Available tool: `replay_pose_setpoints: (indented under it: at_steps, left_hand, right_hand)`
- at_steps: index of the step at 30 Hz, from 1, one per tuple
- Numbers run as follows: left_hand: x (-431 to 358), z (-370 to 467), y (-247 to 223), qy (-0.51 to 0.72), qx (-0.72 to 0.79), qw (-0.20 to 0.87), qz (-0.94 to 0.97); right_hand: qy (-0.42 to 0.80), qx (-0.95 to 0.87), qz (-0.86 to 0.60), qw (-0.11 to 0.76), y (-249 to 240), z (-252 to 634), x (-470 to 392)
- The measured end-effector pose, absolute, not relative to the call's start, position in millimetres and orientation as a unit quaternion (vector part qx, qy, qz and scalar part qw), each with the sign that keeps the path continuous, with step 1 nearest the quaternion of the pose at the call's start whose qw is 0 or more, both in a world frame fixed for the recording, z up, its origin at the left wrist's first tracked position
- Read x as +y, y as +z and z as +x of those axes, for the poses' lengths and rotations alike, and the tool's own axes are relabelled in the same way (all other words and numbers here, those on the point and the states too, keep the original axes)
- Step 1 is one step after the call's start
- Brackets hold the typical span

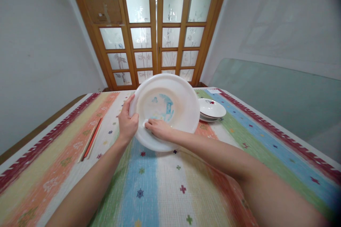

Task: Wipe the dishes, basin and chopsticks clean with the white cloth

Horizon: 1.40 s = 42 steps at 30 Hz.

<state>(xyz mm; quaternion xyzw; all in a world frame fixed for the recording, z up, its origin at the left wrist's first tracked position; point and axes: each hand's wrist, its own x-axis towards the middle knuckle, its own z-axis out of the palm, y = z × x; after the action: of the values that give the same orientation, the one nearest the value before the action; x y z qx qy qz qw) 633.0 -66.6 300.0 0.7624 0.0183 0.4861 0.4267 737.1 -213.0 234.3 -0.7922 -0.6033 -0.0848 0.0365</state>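
A large white basin (pixel 186 103) with a faded blue picture on its inner bottom is tilted up, its inside facing me. My left hand (pixel 128 120) grips the basin's left rim, thumb on the inner side. Inside the basin, at the lower left of the wall, my right hand (pixel 157 128) has its fingers closed on a small white cloth or tissue (pixel 145 124), pressed against the surface. Most of that white piece is hidden by the fingers.
Stacked white bowls (pixel 212 108) stand right of the basin. Several chopsticks (pixel 92 140), some red, lie on the left of the striped tablecloth (pixel 144 184). Wooden doors with glass panes (pixel 170 37) rise beyond the table. A pale green panel (pixel 274 95) leans at the right wall.
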Motion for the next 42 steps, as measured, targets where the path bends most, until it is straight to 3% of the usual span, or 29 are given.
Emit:
replay_pose_setpoints:
  at_steps: [8,14,23,31,35,42]
  left_hand:
    - [-55,636,293,0.483,-0.009,0.448,0.752]
    - [-42,646,282,0.470,-0.029,0.506,0.723]
    - [-34,655,280,0.465,-0.033,0.526,0.711]
    - [-42,650,284,0.474,-0.018,0.506,0.720]
    - [-48,646,285,0.480,-0.011,0.493,0.726]
    - [-44,646,284,0.470,0.002,0.489,0.735]
  right_hand:
    - [-0.249,-0.521,-0.812,0.078,284,780,-169]
    - [-0.230,-0.396,-0.886,0.074,307,828,-200]
    - [-0.098,-0.364,-0.926,0.000,263,817,-262]
    - [-0.014,-0.566,-0.823,0.046,217,748,-242]
    - [-0.071,-0.621,-0.774,0.104,226,736,-211]
    - [-0.256,-0.576,-0.771,0.089,277,766,-176]
